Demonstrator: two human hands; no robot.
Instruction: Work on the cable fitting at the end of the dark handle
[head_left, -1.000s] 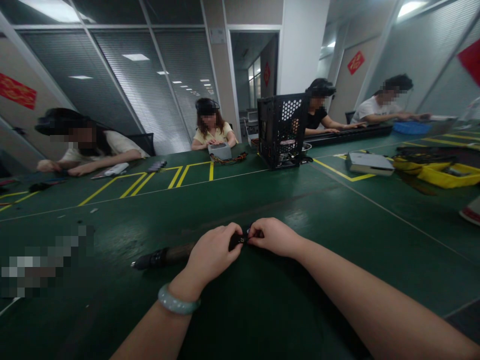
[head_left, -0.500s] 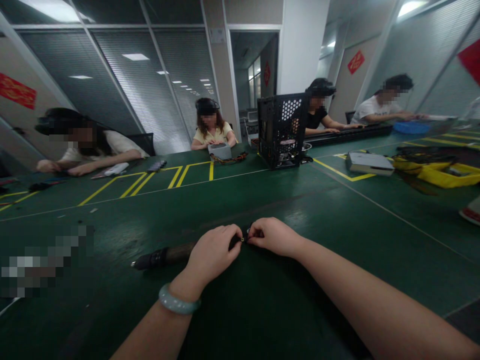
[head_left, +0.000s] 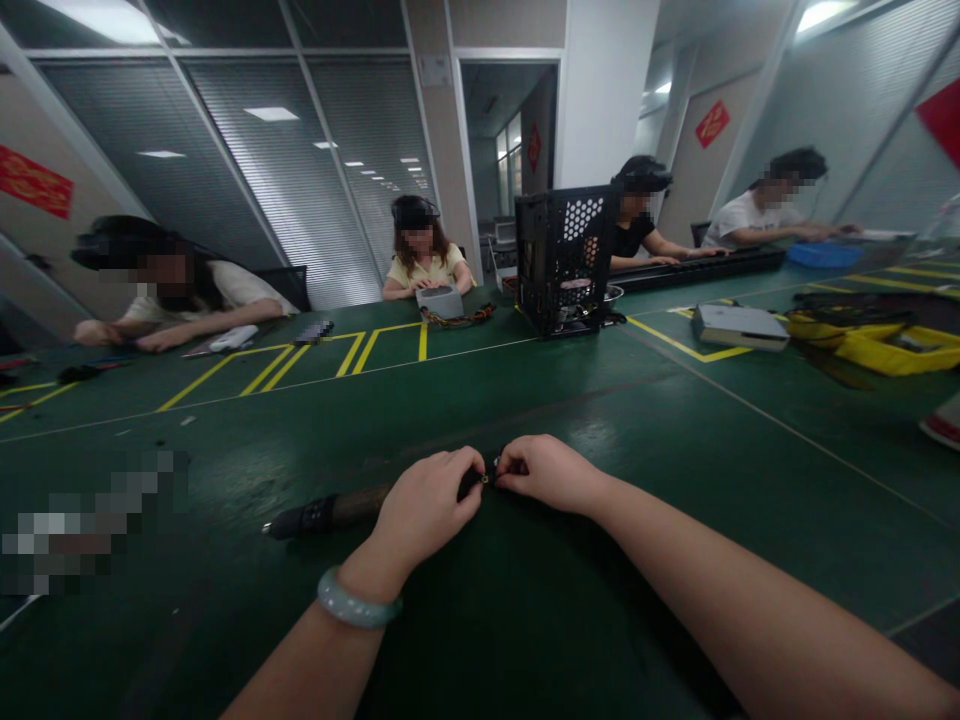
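Over the green tabletop, my left hand (head_left: 431, 500), with a pale green bangle (head_left: 356, 603) on its wrist, is closed in a pinch. A small dark piece with a brass-coloured end (head_left: 485, 480) shows at its fingertips. Close beside it, my right hand (head_left: 551, 472) also pinches, its fingertips near that end. Something tiny and dark is at the right fingertips, too small to name. A dark, rod-shaped tool with a metal tip (head_left: 322, 514) lies on the table, its right end hidden behind my left hand.
A black computer case (head_left: 566, 260) stands mid-table. A grey box (head_left: 739, 328) and a yellow tray (head_left: 896, 348) lie to the right. Across the table, a person (head_left: 424, 255) handles a metal box with cables (head_left: 441, 302). Other people sit at the left and right. Yellow tape marks the tabletop.
Both hands stay in almost the same place, fingertips close together. The small brass-coloured end looks slightly turned between them. Nothing else near my hands has visibly moved.
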